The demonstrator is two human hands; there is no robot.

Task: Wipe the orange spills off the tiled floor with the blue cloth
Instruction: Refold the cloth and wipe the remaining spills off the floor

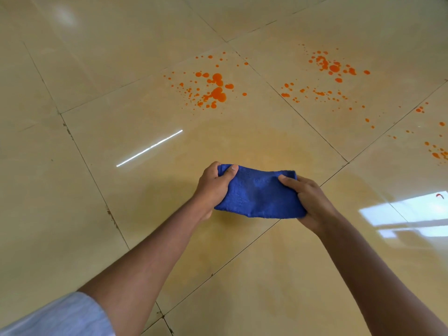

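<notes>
A folded blue cloth [259, 194] is held between both hands above the beige tiled floor [121, 132]. My left hand [212, 187] grips its left end, thumb on top. My right hand [312, 202] grips its right end. Ahead of the cloth lies a cluster of orange spills [215, 89] on the middle tile. A second orange spatter [332, 67] spreads over the tile to the right, with smaller drops trailing below it. More orange drops [438, 152] sit at the right edge. The floor under and around the cloth shows a faint yellowish smear.
Dark grout lines [312, 128] cross the glossy tiles diagonally. A bright window reflection [412, 214] lies on the floor at the right, and a thin light streak [149, 148] at the left. A small red mark [440, 195] sits in the reflection.
</notes>
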